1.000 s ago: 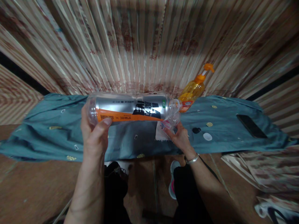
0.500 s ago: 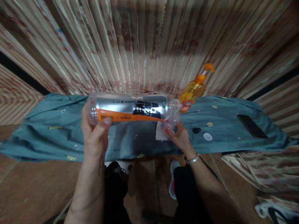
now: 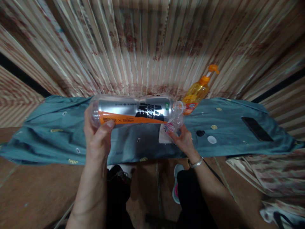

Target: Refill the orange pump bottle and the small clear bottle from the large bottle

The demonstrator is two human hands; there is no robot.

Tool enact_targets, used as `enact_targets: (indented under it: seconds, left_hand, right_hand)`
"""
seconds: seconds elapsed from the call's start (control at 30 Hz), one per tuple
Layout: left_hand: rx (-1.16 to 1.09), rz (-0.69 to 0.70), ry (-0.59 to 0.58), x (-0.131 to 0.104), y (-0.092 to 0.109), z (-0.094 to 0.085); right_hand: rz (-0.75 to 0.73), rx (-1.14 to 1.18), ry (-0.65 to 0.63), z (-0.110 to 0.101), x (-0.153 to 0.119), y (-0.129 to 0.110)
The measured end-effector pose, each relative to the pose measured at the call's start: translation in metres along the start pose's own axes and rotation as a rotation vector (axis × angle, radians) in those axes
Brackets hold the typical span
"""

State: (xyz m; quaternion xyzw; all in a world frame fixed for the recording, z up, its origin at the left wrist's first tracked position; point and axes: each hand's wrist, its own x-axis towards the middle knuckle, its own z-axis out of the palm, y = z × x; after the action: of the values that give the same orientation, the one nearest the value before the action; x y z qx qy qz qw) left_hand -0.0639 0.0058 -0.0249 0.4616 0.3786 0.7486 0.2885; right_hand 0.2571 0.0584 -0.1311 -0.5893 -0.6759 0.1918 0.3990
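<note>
We see a big striped curtain (image 3: pixel 143 41) on the far side. Nearer us is the brown floor (image 3: pixel 35 187). Between them is a long blue-green cloth (image 3: pixel 133 143). Above the cloth we hold the big bottle (image 3: pixel 128 109) on its side, its neck to the right. Our left hand (image 3: pixel 98 135) grips its left end, thumb on the near side; the other fingers go behind, so we cannot tell how they sit. The yellow pump bottle (image 3: pixel 195 95) leans to the right, just past the big bottle's neck. A black phone (image 3: pixel 257 128) lies at the far right. Our right hand (image 3: pixel 185 140) pinches a see-through thing (image 3: pixel 175 123) with pink marks, by the big bottle's neck. We cannot tell if they touch. That wrist has a silver bracelet (image 3: pixel 196 163). Right of it are a white disc (image 3: pixel 212 139) and a black blob (image 3: pixel 200 133).
</note>
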Motion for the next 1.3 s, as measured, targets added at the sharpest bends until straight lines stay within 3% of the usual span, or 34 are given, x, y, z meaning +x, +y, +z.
enact_targets:
  seconds: [0.57,1.3]
  left_hand:
    - [-0.03,-0.023,0.051,-0.0006,0.0013,0.0038]
    - [0.02,-0.012,0.007,-0.0011,-0.0047,-0.0016]
  right_hand:
    - [0.031,-0.018,-0.021,-0.0005,-0.0003,-0.0026]
    - [0.031,-0.013,-0.017,0.0001,-0.0004,-0.0021]
